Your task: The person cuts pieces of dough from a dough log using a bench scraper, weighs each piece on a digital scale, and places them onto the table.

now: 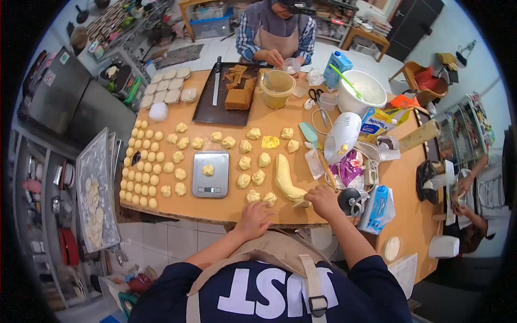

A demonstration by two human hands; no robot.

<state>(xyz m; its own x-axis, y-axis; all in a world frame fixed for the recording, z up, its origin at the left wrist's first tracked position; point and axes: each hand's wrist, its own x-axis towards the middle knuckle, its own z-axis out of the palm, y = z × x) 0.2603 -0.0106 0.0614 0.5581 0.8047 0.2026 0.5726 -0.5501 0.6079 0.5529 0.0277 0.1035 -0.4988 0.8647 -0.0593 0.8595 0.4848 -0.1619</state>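
Note:
A long curved log of pale yellow dough [286, 180] lies on the table in front of me. At its near end my right hand [325, 203] is closed on a thin pale blade-like tool [302, 203], which touches or nearly touches the dough. My left hand [255, 219] rests at the table's front edge, fingers loosely apart and holding nothing visible. Just beyond it sit two rough dough lumps, one of them a dough piece [253, 196]. Several more lumps are spread leftward, and one dough lump [208, 170] sits on the digital kitchen scale [210, 185].
Rows of smooth dough balls [142, 177] fill the table's left side. Beyond are a dark tray [202, 110] with a knife and brown cake, and a bucket [277, 97]. A hand mixer [343, 134] and tissue pack [377, 210] stand right. Another person works opposite.

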